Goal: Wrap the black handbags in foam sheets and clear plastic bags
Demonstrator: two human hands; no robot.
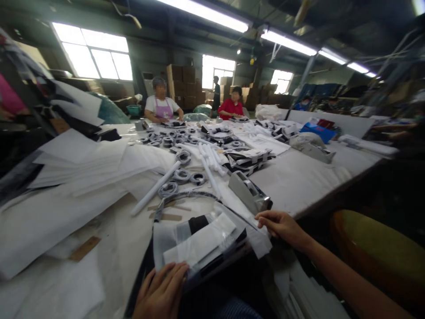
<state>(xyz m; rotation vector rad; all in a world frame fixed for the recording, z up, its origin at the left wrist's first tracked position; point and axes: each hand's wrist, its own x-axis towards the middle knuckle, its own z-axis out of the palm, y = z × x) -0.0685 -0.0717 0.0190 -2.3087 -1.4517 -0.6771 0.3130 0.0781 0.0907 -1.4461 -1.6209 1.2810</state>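
In front of me lies a black piece, apparently a bag [198,224], with a curved, plastic-wrapped handle [186,195] arching away from me. White translucent sheets [202,239] cover much of it. My left hand [162,290] rests on its near edge, fingers stretched out over the sheet, thumb hidden. To the right, my right hand [280,226] is closed in a pinch just above a sheet's loose corner [260,243]; what the fingertips hold, if anything, is too small to make out. A grey tape dispenser [249,192] stands just beyond this hand.
Stacked white sheets [89,164] spread over the table's left. Wrapped rings [182,176], white tubes [156,188] and black-and-white pieces [249,159] lie ahead. Another dispenser [312,148] stands farther right. Two people [162,106] work across the table. A stool [375,252] is at right.
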